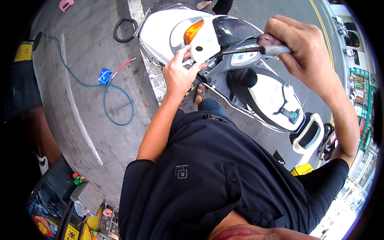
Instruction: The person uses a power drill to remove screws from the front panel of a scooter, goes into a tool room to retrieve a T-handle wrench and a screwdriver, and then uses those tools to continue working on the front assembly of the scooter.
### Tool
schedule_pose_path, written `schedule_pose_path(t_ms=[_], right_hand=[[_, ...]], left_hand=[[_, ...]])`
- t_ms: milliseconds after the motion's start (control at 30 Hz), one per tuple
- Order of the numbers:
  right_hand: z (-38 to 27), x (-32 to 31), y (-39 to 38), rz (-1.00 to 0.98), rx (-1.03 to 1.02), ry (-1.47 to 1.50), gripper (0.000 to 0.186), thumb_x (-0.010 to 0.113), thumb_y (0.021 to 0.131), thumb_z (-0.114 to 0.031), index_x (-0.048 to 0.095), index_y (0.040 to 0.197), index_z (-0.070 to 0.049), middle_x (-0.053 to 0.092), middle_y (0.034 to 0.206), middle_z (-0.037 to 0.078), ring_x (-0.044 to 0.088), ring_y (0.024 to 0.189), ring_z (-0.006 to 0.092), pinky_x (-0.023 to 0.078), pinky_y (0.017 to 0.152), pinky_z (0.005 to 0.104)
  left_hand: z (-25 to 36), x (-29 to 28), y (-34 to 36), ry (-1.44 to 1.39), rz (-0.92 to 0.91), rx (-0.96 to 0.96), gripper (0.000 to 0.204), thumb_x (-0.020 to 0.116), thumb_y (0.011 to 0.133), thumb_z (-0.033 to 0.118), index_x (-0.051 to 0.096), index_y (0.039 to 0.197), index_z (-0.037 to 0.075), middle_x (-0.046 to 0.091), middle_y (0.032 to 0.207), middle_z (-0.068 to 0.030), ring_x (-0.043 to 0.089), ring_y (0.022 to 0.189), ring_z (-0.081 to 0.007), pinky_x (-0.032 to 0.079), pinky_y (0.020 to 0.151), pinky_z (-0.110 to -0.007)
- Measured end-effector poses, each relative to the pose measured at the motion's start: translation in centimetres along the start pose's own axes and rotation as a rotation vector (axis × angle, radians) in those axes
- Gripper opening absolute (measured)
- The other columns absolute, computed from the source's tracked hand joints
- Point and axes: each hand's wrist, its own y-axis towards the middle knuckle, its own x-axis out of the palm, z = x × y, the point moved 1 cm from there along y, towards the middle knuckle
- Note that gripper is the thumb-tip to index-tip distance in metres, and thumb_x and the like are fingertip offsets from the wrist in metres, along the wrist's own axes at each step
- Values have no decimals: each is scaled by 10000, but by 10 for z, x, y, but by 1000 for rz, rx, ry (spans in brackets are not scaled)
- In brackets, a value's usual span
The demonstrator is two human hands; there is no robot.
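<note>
My left hand (179, 76) grips the lower edge of a white front panel (208, 44) on a white scooter. Its fingers lie beside the orange turn signal (193, 32), and its thumb is at the panel's corner. Raised higher, my right hand (298, 46) is closed round the grey cylindrical handle of a tool (276, 49). The tool's long dark shaft points left, its end by the panel's right edge; whether it touches is unclear. Close by are the dark windscreen (236, 30) and the instrument cluster (245, 58).
The scooter's seat section (276, 100) extends to the lower right. A black rubber ring (125, 31) lies by the front. A blue hose (106, 106) with a red end loops over the pavement near a small blue box (105, 76). Another person's foot (203, 5) shows beyond.
</note>
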Motion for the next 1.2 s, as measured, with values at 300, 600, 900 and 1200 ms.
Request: schedule_pose_path(t_ms=[300, 600, 900, 1200], right_hand=[[119, -44, -246, 639, 1023, 243, 396, 574, 1064, -421, 733, 1023, -61, 658, 800, -13, 568, 646, 49, 428, 585, 206], [80, 339, -582, 1546, 2088, 1104, 415, 464, 1085, -465, 560, 910, -101, 605, 673, 85, 401, 442, 96, 335, 409, 252], [108, 560, -571, 1935, 1909, 1636, 264, 423, 1089, -204, 552, 1127, 23, 631, 870, 129, 482, 590, 143, 435, 517, 281], [118, 588, -600, 1400, 2337, 1643, 352, 516, 1080, -255, 587, 1217, 62, 664, 1178, 190, 675, 1078, 359, 630, 930, 512]], left_hand=[[1, 2, 1, -157, -42, -19, 605, 889, 765, 129, 636, 1290, -33, 748, 1063, -190, 729, 1015, -270, 559, 914, -385], [-14, -4, -4, -156, -103, -80, 658, 838, 818, 90, 548, 1394, -41, 700, 1219, -174, 673, 1113, -248, 504, 1000, -372], [-12, -9, -10, -59, -65, -97, 707, 850, 851, 204, 522, 1417, -63, 674, 1272, -140, 649, 1163, -231, 497, 1025, -363], [10, -2, -15, 266, -22, -39, 694, 912, 718, 156, 628, 1326, -20, 733, 1215, -150, 710, 1125, -231, 537, 1009, -365]])
